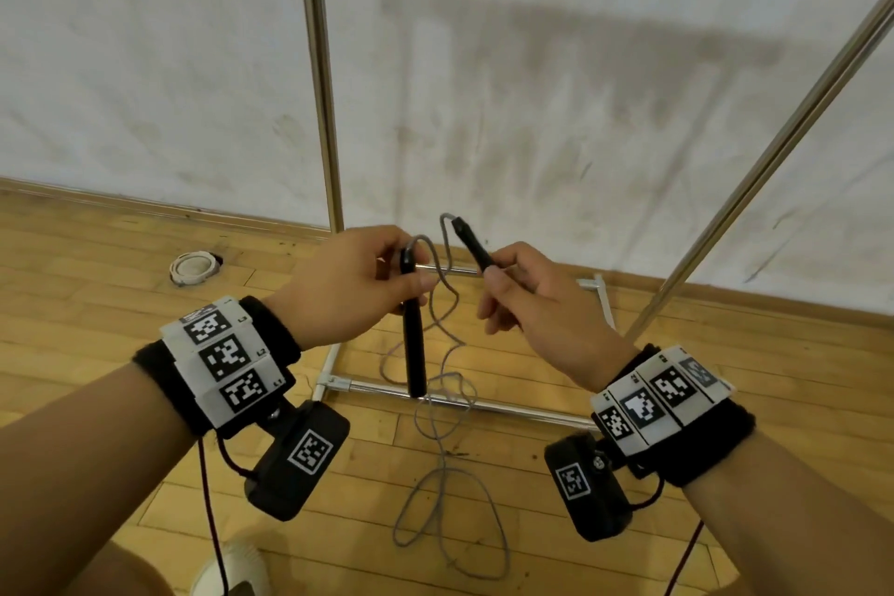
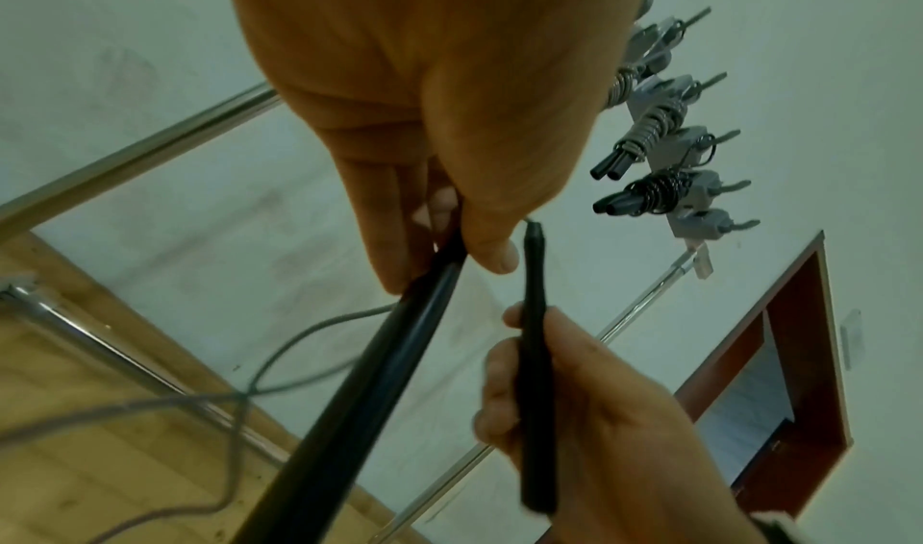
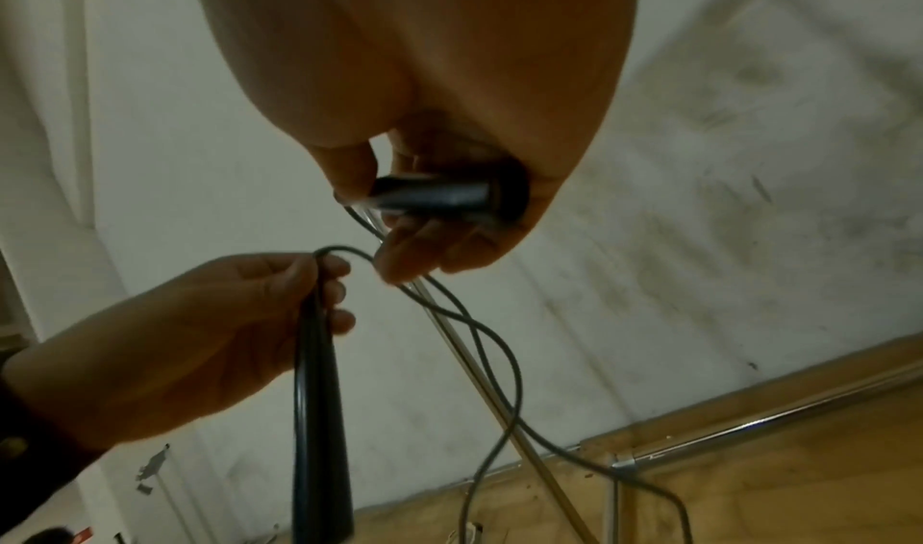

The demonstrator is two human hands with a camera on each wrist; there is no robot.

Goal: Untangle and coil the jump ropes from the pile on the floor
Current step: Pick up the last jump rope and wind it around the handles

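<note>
A: Where's the jump rope?
B: Its grey cord (image 1: 438, 489) loops loose on the wooden floor (image 1: 96, 286) inside the metal rack (image 1: 319, 77).
A: And the handles?
B: Left hand (image 1: 338, 290) fingers clamp one black handle (image 1: 413, 344), hanging down; right hand (image 1: 537, 305) fingers pinch the other handle (image 1: 474, 247), tilted up, just beside it.

Two hands (image 1: 348, 286), two black handles (image 1: 414, 344), one grey rope (image 1: 450, 489)

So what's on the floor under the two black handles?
Under the left handle and right handle, the grey rope lies in loose loops on the wooden floor, crossing the rack's metal base bar. Nothing hides it.
</note>
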